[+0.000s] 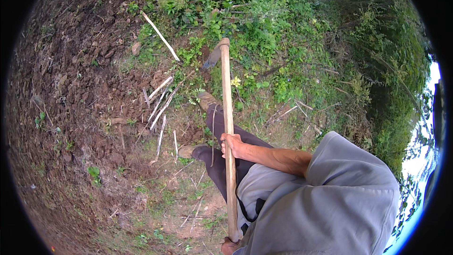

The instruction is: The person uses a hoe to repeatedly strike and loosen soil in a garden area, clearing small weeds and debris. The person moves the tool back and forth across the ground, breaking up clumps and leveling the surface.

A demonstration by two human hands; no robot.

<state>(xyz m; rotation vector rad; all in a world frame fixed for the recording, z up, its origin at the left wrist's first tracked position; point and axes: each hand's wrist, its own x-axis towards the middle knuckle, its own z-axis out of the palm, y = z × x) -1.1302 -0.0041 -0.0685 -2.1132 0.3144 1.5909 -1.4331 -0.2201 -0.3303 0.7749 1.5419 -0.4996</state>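
A hoe with a long wooden handle (228,95) runs from the lower middle of the head view up to its metal blade (212,57). The blade tilts down to the left, at the edge between green weeds (262,35) and bare soil. My right hand (231,146) is closed around the middle of the handle, above my dark trousers. At the bottom edge my left hand (230,246) holds the butt end of the handle, partly cut off by the picture. Just below the blade is one of my shoes (208,100).
Broken dry stalks (164,102) lie left of my feet, with one longer pale stick (161,37) farther up. Turned brown soil (85,88) with clods and a stone (136,48) spreads on the left. Dense bushes (385,60) stand at the right. My other shoe (189,151) is near the stalks.
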